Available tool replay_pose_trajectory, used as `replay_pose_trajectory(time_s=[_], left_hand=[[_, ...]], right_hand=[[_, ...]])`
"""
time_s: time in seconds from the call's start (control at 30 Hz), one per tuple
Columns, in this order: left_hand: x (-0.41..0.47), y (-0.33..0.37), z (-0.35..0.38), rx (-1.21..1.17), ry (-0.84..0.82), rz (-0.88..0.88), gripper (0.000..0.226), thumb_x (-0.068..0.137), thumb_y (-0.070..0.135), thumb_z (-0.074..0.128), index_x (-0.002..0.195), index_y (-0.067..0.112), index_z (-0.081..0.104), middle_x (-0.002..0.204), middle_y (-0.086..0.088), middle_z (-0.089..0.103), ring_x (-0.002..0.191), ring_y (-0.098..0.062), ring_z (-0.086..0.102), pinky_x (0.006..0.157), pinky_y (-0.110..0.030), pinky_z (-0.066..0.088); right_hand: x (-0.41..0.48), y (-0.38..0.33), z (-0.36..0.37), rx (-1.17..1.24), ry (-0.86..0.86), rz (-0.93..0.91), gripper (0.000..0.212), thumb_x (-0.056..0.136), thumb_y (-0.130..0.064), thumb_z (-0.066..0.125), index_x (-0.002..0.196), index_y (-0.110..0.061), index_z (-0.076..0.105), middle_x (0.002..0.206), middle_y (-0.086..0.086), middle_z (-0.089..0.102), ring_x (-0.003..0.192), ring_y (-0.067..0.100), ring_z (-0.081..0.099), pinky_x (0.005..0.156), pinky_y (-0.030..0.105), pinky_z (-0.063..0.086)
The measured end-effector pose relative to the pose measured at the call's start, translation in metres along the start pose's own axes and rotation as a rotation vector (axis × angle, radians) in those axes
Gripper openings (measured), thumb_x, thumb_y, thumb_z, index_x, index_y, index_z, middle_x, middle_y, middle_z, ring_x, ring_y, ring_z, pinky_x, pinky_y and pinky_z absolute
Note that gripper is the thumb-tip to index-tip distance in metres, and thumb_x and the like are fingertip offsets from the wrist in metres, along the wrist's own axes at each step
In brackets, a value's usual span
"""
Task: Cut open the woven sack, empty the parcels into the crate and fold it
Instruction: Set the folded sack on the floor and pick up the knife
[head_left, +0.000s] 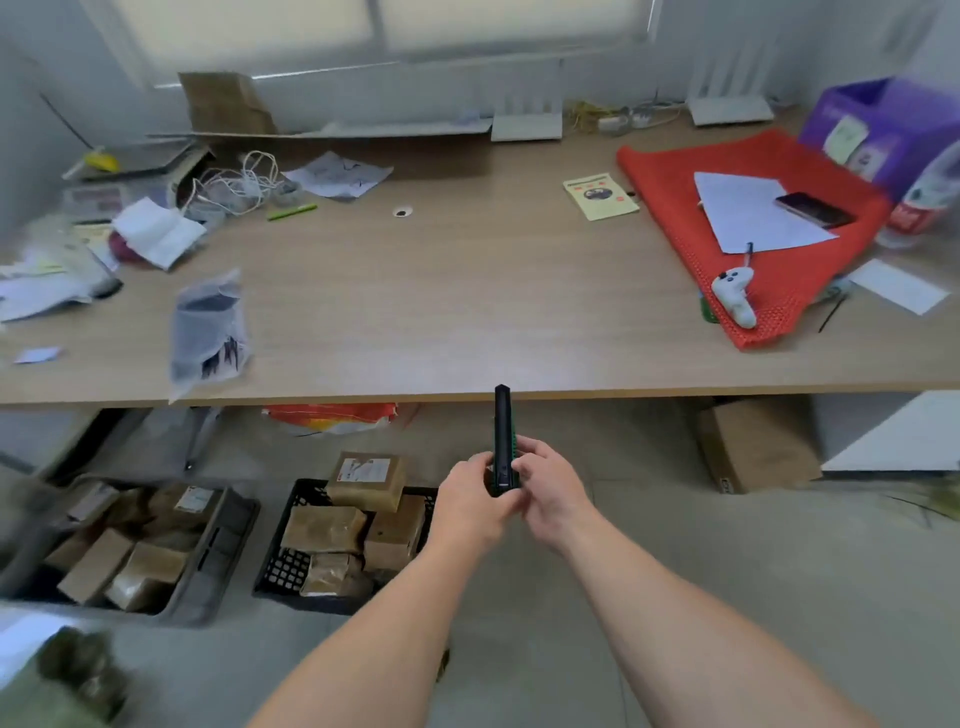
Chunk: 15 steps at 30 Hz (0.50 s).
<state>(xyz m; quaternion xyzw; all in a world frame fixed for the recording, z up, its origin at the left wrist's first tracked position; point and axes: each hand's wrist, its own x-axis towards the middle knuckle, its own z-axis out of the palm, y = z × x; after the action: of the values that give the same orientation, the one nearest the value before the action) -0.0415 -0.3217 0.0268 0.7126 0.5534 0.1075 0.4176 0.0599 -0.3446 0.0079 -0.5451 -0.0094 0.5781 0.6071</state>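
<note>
Both hands close on a black knife (502, 421) held upright before the table (467, 291) edge. The left hand (475, 493) wraps its lower end, and the right hand (545, 483) pinches the body just above. Whether a blade is out cannot be told.

Below and to the left, a black crate (283, 566) on the floor holds brown parcels (324, 527). A grey crate (228, 540) beside it is also filled. The sack (332, 418) – orange and white – lies crumpled under the table, behind the black crate and apart from the hands. A cardboard box (753, 447) sits under the table to the right, and a red mat (670, 208) lies on top.
</note>
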Motion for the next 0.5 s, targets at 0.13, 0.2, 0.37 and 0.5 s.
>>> replay_pose_trajectory(time_s=[0.13, 0.2, 0.37, 0.5], left_hand=[[0.001, 0.036, -0.03, 0.021, 0.118, -0.011, 0.044, 0.084, 0.028, 0.068, 0.126, 0.02, 0.059, 0.112, 0.0, 0.062, 0.096, -0.017, 0.057, 0.078, -0.029, 0.046], [0.005, 0.044, -0.042, 0.027, 0.158, -0.016, 0.038, 0.086, 0.026, 0.066, 0.123, 0.018, 0.061, 0.107, 0.0, 0.062, 0.092, -0.017, 0.057, 0.074, -0.029, 0.046], [0.03, 0.046, -0.072, 0.068, 0.239, -0.024, 0.031, 0.089, 0.022, 0.068, 0.119, 0.015, 0.064, 0.096, 0.004, 0.058, 0.086, -0.015, 0.054, 0.071, -0.025, 0.04], [0.065, 0.038, -0.096, 0.116, 0.252, -0.057, 0.033, 0.09, 0.025, 0.068, 0.12, 0.013, 0.064, 0.099, -0.001, 0.063, 0.085, -0.02, 0.058, 0.069, -0.029, 0.045]], right_hand=[[-0.021, -0.038, 0.031, -0.06, -0.065, -0.014, 0.041, 0.094, 0.008, 0.033, 0.119, -0.01, 0.06, 0.095, 0.019, 0.065, 0.074, 0.029, 0.062, 0.051, 0.028, 0.05], [-0.025, -0.049, 0.045, -0.098, -0.093, -0.032, 0.041, 0.094, 0.006, 0.035, 0.123, -0.008, 0.06, 0.101, 0.019, 0.066, 0.076, 0.026, 0.064, 0.051, 0.026, 0.049], [-0.017, -0.071, 0.072, -0.224, -0.172, -0.037, 0.044, 0.095, -0.001, 0.041, 0.135, -0.017, 0.052, 0.121, 0.013, 0.067, 0.099, 0.024, 0.067, 0.07, 0.03, 0.055], [0.007, -0.089, 0.095, -0.438, -0.257, -0.051, 0.047, 0.099, -0.009, 0.046, 0.146, -0.015, 0.046, 0.139, 0.007, 0.054, 0.122, 0.024, 0.056, 0.091, 0.035, 0.049]])
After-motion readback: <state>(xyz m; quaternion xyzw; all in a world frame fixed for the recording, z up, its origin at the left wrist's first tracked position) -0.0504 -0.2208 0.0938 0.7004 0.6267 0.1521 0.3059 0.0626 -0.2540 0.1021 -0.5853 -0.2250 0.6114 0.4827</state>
